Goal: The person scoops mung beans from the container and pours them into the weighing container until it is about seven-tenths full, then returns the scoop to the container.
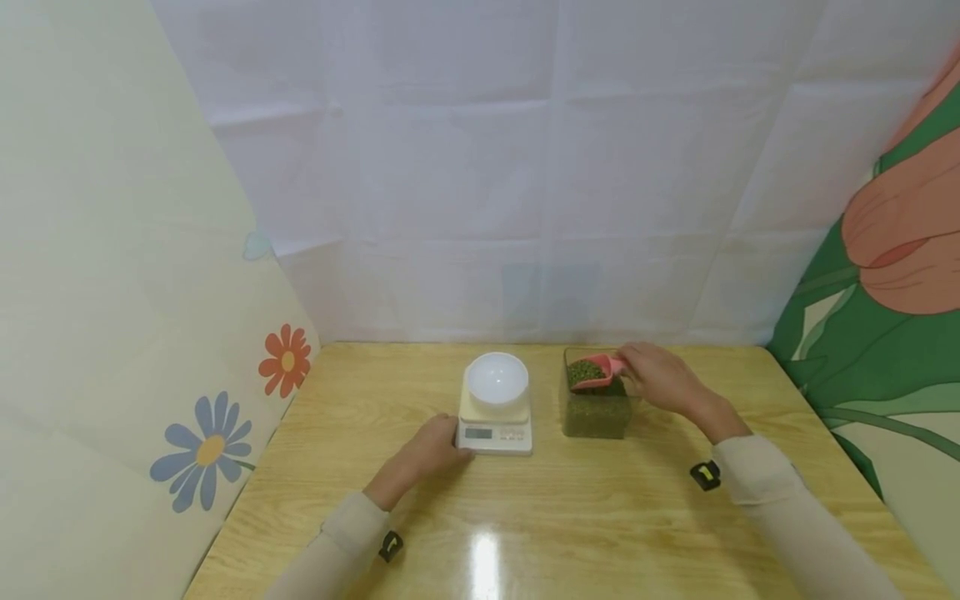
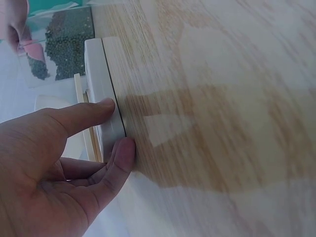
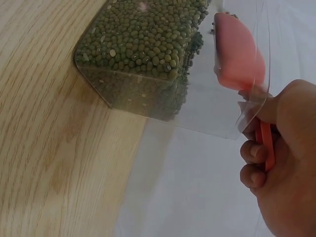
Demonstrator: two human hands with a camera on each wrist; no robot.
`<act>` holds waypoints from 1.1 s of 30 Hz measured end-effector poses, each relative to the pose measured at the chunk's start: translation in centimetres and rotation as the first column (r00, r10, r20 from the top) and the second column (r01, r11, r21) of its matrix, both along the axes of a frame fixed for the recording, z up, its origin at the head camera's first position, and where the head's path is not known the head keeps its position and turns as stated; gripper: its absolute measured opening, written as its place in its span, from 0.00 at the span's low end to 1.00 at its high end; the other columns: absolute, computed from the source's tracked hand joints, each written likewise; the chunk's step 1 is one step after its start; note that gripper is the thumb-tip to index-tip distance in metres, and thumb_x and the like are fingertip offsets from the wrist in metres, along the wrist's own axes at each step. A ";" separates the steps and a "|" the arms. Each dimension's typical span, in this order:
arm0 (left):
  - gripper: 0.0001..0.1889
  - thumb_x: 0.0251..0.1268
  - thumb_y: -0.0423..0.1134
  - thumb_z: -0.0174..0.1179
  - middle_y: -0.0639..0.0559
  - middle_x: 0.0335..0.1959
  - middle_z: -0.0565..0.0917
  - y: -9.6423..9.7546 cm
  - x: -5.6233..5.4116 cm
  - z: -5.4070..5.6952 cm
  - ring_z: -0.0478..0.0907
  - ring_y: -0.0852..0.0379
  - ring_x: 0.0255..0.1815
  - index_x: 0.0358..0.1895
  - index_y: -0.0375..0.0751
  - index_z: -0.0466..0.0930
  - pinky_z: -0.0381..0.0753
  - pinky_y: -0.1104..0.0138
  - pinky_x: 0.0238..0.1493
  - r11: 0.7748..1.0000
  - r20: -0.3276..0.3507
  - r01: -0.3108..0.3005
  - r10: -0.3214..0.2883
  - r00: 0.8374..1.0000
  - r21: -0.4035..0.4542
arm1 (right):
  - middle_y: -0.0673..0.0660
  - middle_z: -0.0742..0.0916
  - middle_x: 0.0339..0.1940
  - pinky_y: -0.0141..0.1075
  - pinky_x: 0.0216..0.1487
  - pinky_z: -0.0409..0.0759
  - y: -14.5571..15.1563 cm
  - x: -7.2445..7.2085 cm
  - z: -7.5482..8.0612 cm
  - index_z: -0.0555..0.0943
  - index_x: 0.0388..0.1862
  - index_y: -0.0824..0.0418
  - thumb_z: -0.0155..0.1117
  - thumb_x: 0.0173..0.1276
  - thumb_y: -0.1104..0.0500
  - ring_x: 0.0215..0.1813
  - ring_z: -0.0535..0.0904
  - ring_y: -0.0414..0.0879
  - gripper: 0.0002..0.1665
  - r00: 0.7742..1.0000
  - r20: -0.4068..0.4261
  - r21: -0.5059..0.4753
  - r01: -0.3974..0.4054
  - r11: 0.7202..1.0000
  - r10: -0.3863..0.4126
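Pointing left, long axis sideways, pink scoop (image 1: 592,372), right fingers (image 3: 253,176) gripping handle (image 3: 266,145), left fingers (image 2: 124,154) holding scale (image 1: 495,423)

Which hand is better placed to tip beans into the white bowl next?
Probably the right hand: it grips the pink scoop, loaded with green beans, near the bowl. The left hand holds the scale.

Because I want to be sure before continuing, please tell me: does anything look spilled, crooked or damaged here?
Nothing stands out. The bowl sits upright on the scale, and the beans I can see lie in the box and the scoop. No spill or damage is visible.
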State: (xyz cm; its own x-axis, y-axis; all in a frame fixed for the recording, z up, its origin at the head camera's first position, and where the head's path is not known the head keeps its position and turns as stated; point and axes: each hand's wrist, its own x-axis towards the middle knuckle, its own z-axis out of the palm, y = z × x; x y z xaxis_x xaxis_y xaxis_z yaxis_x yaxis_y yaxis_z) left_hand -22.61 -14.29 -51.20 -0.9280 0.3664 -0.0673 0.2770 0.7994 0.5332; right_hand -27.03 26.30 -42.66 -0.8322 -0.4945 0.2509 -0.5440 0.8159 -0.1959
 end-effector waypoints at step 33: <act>0.18 0.60 0.37 0.77 0.43 0.37 0.82 -0.1 -0.1 -0.2 0.75 0.54 0.35 0.45 0.29 0.82 0.83 0.58 0.39 1.000 -0.002 0.014 -0.014 1.000 0.019 | 0.62 0.88 0.43 0.59 0.50 0.84 0.9 -0.4 -0.1 0.83 0.49 0.67 0.61 0.81 0.63 0.45 0.85 0.60 0.08 0.998 0.043 -0.062 0.053 0.997 -0.050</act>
State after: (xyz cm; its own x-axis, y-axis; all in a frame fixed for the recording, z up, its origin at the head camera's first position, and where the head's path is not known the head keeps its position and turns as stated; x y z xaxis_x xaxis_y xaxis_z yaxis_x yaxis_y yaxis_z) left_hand -22.73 -14.41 -51.43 -0.9230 0.3802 -0.0589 0.2886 0.7855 0.5475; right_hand -27.40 27.24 -42.77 -0.8663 -0.4353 0.2451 -0.4922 0.8280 -0.2688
